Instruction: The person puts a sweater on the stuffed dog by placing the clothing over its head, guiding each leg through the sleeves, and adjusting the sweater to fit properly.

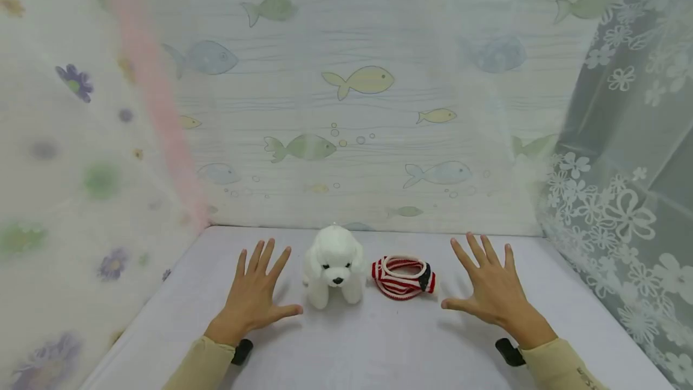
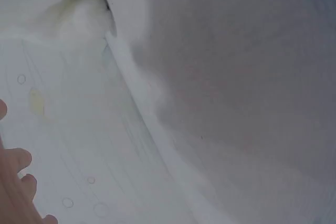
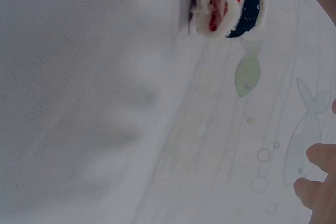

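A white plush dog stands upright on the table, facing the head camera. To its right lies a small red-and-white striped knitted garment with white trim and a dark patch; in the right wrist view the garment shows a white-edged opening. My left hand, fingers straight and spread, is left of the dog, its thumb close to it but apart. My right hand, also spread, is right of the garment without touching it. Part of the dog appears in the left wrist view.
A white cloth covers the table. Behind it hangs a curtain printed with fish. A flowered curtain hangs at the left, and a sheer lace curtain at the right. Dark wrist devices sit under both wrists.
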Demonstrator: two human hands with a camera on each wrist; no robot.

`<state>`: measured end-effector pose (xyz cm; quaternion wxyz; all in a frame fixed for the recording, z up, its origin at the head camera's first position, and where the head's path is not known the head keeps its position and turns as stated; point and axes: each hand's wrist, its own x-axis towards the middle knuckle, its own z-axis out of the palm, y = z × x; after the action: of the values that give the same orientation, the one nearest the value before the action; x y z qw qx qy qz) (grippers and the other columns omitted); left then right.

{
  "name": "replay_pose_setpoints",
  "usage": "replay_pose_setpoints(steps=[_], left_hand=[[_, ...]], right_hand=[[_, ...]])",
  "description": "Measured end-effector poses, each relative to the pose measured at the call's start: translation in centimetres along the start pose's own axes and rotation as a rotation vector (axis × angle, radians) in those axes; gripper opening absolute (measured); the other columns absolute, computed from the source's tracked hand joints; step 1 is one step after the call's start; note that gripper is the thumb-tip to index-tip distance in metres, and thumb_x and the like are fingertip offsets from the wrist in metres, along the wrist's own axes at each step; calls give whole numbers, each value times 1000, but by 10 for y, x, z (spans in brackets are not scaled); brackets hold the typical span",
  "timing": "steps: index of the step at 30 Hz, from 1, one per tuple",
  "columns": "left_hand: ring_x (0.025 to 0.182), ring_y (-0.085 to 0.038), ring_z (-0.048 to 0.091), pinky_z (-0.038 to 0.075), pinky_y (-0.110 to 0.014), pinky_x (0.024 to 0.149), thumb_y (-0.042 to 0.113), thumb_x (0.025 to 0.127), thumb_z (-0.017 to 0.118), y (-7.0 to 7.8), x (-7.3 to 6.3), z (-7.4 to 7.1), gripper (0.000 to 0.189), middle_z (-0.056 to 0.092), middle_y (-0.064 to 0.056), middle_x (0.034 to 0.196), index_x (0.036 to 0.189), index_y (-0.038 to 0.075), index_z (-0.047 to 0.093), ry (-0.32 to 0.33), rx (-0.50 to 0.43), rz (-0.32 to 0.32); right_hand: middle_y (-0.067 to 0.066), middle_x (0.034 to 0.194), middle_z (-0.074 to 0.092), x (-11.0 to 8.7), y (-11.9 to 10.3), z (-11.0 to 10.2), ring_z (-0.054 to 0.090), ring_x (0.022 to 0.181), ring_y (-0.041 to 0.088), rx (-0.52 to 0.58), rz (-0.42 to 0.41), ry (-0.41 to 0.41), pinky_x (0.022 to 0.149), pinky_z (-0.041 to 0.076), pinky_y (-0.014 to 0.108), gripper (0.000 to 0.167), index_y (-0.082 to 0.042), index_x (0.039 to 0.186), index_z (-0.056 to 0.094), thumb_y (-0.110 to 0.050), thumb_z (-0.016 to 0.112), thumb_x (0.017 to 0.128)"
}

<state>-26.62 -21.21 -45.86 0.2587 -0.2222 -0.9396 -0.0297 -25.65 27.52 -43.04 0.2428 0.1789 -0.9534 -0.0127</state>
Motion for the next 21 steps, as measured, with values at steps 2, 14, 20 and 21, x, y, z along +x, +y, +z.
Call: replay_pose_setpoints(steps=[2,14,20,21], left_hand=[[142,-40,15,13,-61,108,83,67,57,-1,0,-4,111,23,-22,153,151,15,29,11,-34,-3],[121,-37,48,44,-52,91,46,83,70,24,17,-26,73,45,-23,137,136,1,45,232,-268,107],[120,-35,48,45,-48,92,39,86,68,51,30,-43,63,47,-22,132,132,1,48,313,-321,167],[119,-34,48,45,-48,93,37,85,69,55,32,-45,62,48,-22,131,131,0,49,328,-322,186]], right_hand=[[17,155,22,2,-1,0,16,141,41,6,-11,12,102,8,72,121,-21,153,23,-85,61,58],[20,140,45,5,-10,-9,43,126,39,145,-130,208,98,35,57,96,-9,142,45,-57,78,66],[19,129,55,6,-20,-14,52,116,37,231,-213,339,89,44,54,77,-2,131,55,-59,66,80],[18,128,56,7,-22,-15,53,115,37,238,-225,354,89,44,54,76,-2,130,56,-61,61,83]])
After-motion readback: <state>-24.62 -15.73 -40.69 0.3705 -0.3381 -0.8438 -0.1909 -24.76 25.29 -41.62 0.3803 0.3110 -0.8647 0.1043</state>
